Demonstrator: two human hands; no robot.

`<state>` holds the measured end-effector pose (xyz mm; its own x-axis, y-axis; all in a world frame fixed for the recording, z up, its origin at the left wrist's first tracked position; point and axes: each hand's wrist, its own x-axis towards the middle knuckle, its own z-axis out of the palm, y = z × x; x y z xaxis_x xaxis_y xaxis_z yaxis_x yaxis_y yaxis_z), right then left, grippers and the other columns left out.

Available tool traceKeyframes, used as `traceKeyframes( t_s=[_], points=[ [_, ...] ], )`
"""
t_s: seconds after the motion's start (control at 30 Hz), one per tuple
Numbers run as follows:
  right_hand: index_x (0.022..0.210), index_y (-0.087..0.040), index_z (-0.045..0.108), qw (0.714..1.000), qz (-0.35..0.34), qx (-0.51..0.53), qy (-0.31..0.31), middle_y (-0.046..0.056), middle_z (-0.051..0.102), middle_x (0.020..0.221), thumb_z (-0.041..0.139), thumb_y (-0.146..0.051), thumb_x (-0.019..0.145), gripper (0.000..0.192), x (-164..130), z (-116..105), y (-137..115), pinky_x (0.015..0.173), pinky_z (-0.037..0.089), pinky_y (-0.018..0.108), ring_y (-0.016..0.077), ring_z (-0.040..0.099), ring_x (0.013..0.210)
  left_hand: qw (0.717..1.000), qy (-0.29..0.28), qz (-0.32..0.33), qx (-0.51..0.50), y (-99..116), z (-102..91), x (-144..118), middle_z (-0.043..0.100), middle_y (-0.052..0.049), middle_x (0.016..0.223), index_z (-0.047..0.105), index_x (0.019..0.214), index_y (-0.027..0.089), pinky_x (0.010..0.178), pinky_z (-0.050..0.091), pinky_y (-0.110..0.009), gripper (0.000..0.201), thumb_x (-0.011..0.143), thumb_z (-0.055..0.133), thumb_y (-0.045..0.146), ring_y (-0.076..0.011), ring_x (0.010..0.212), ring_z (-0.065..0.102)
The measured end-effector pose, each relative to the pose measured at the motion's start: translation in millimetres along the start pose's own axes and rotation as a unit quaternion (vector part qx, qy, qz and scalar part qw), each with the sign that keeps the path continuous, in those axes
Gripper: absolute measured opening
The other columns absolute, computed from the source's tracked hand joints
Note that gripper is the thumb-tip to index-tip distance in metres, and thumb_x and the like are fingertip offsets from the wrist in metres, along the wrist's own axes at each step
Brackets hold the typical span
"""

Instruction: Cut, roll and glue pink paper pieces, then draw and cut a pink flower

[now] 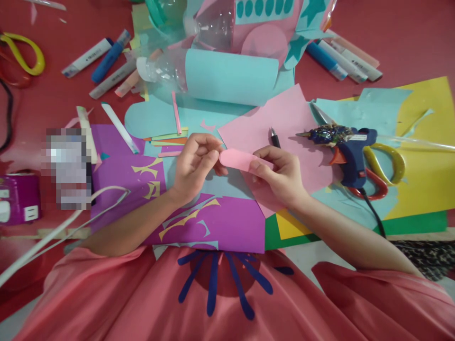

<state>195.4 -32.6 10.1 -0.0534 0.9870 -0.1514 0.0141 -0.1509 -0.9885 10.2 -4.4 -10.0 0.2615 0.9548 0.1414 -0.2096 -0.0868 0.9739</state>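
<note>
While left hand [194, 163] and right hand [279, 173] both pinch the pink paper strip [241, 160] mid-worktop, grip closed, squeezing harder could crease it

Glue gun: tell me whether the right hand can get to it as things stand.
Probably yes. The glue gun lies on the paper just beyond the right hand, with nothing between them. But that hand and the left hand both pinch the pink paper piece, so it must let go first.
</note>
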Motion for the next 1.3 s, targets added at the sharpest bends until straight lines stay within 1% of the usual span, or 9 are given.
traceKeyframes(
  t_s=[0.2, 0.5, 0.6, 0.67, 0.73, 0.83, 0.93, 1.0, 1.3],
  points=[
    [0.069, -0.019, 0.063, 1.000, 0.005, 0.006, -0.009, -0.006, 0.056, 0.054, 0.072, -0.040, 0.077, 0.024, -0.7, -0.5, 0.7, 0.052, 0.041, 0.024, 0.0078, 0.049, 0.048, 1.000, -0.009, 0.021, -0.010, -2.5, -0.9, -1.0, 0.069, 0.005, 0.074, 0.054, 0.100, 0.022, 0.048, 0.054, -0.019, 0.028, 0.090, 0.063, 0.046, -0.0079, 0.053, 0.066],
    [0.069, -0.019, 0.062, 1.000, 0.010, 0.016, -0.013, -0.005, 0.056, 0.053, 0.073, -0.045, 0.075, 0.029, -0.8, 1.0, -1.1, 0.051, 0.040, 0.026, 0.0093, 0.050, 0.050, 0.996, 0.010, -0.049, 0.077, 3.6, 0.1, -3.2, 0.065, 0.005, 0.070, 0.053, 0.098, 0.023, 0.050, 0.053, -0.020, 0.032, 0.089, 0.061, 0.053, -0.0086, 0.053, 0.064],
    [0.069, -0.019, 0.062, 1.000, 0.001, 0.006, -0.018, -0.003, 0.058, 0.057, 0.073, -0.045, 0.076, 0.029, -1.5, 0.4, 0.2, 0.054, 0.042, 0.026, 0.0114, 0.055, 0.057, 0.991, 0.021, -0.009, 0.131, 0.9, -1.8, -4.0, 0.069, 0.001, 0.084, 0.055, 0.098, 0.023, 0.063, 0.057, -0.023, 0.029, 0.088, 0.063, 0.049, -0.0121, 0.075, 0.070],
    [0.069, -0.019, 0.062, 1.000, -0.003, 0.001, -0.021, -0.003, 0.058, 0.057, 0.072, -0.044, 0.077, 0.028, -1.9, 0.0, 1.0, 0.055, 0.043, 0.027, 0.0118, 0.056, 0.059, 0.981, 0.016, 0.048, 0.187, 0.5, -4.0, -4.1, 0.070, -0.004, 0.105, 0.059, 0.098, 0.024, 0.082, 0.059, -0.030, 0.024, 0.088, 0.064, 0.046, -0.0170, 0.100, 0.069],
    [0.070, -0.019, 0.062, 1.000, -0.007, -0.001, -0.021, -0.004, 0.058, 0.057, 0.072, -0.043, 0.078, 0.027, -2.0, -0.2, 1.4, 0.056, 0.043, 0.026, 0.0113, 0.055, 0.058, 0.961, -0.025, 0.104, 0.256, 1.5, -6.6, -3.7, 0.062, -0.006, 0.129, 0.062, 0.105, 0.027, 0.101, 0.053, -0.039, 0.019, 0.092, 0.059, 0.041, -0.0219, 0.124, 0.059],
    [0.070, -0.019, 0.063, 1.000, -0.011, -0.001, -0.014, -0.005, 0.057, 0.056, 0.072, -0.046, 0.079, 0.030, -1.5, 0.5, 0.6, 0.055, 0.042, 0.026, 0.0097, 0.053, 0.054, 0.916, -0.123, 0.162, 0.346, 2.4, -9.6, -3.2, 0.038, -0.005, 0.156, 0.056, 0.128, 0.032, 0.115, 0.039, -0.049, 0.032, 0.097, 0.048, 0.033, -0.0280, 0.146, 0.037],
    [0.070, -0.018, 0.063, 1.000, 0.000, 0.013, -0.007, -0.005, 0.056, 0.054, 0.073, -0.052, 0.077, 0.036, -0.9, 1.8, -1.1, 0.053, 0.041, 0.026, 0.0084, 0.050, 0.050, 0.877, -0.183, 0.201, 0.397, -1.7, -9.5, -4.7, 0.012, -0.001, 0.167, 0.041, 0.144, 0.035, 0.121, 0.028, -0.056, 0.047, 0.098, 0.040, 0.034, -0.0333, 0.153, 0.020],
    [0.071, -0.018, 0.063, 1.000, 0.013, 0.025, -0.005, -0.005, 0.057, 0.054, 0.073, -0.054, 0.076, 0.037, -1.0, 2.4, -2.1, 0.050, 0.041, 0.025, 0.0082, 0.049, 0.048, 0.863, -0.196, 0.204, 0.418, -7.0, -7.8, -7.3, 0.002, 0.000, 0.168, 0.031, 0.150, 0.036, 0.121, 0.024, -0.060, 0.054, 0.097, 0.039, 0.037, -0.0364, 0.154, 0.015],
    [0.074, -0.018, 0.066, 0.997, 0.026, 0.074, -0.008, -0.005, 0.060, 0.056, 0.075, -0.046, 0.078, 0.029, -3.1, 3.1, 1.6, 0.047, 0.041, 0.023, 0.0075, 0.052, 0.048, 0.863, -0.185, 0.180, 0.434, -21.4, -3.9, -18.9, 0.021, -0.005, 0.162, 0.020, 0.155, 0.034, 0.118, 0.029, -0.066, 0.069, 0.091, 0.045, 0.045, -0.0397, 0.154, 0.009]
  ],
)
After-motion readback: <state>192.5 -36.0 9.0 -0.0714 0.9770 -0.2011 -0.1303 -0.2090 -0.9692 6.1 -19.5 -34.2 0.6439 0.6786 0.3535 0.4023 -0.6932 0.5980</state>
